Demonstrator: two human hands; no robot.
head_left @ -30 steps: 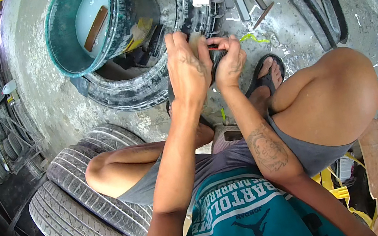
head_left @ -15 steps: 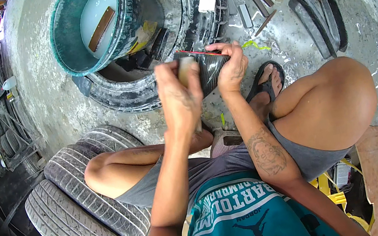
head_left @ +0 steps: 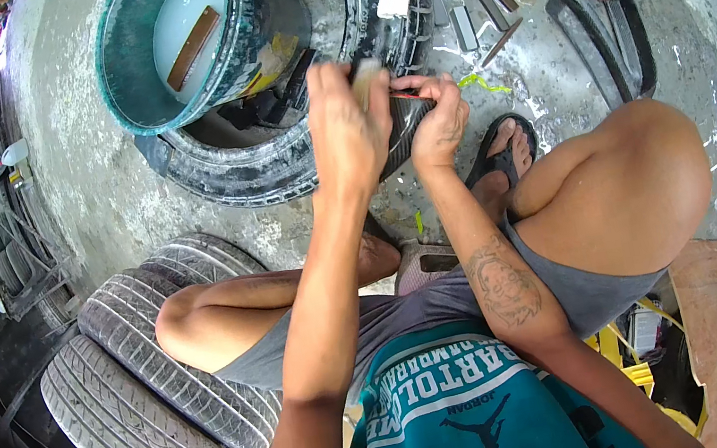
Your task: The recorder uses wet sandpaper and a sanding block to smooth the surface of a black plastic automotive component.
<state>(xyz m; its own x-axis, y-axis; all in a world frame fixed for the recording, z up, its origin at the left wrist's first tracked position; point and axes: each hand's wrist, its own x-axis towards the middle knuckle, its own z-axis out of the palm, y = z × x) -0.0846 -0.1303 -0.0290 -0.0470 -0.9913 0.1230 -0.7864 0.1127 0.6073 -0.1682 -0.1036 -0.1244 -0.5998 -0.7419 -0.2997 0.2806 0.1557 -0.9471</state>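
My left hand [head_left: 348, 135] is closed around a pale yellowish block-like thing [head_left: 368, 78], blurred by motion; its kind I cannot make out. It is at the upper edge of a black ribbed rubber piece [head_left: 403, 132] with a red strip along that edge. My right hand [head_left: 439, 128] pinches the right end of this rubber piece, fingers over the red strip. The piece leans against a worn black tire [head_left: 241, 182] lying flat on the floor, and my left hand covers much of it.
A teal bucket [head_left: 126, 92] of cloudy liquid, a brown bar [head_left: 193, 48] in it, tilts on the tire. A white block [head_left: 393, 1] sits on the tire's right side. Several bars [head_left: 487, 0] and curved rubber strips [head_left: 599, 37] lie right. Treaded tires [head_left: 124, 419] stand by my left knee.
My left hand has moved up and slightly right with the pale block, along the rubber piece to its far edge. My right hand keeps its pinch in nearly the same place.
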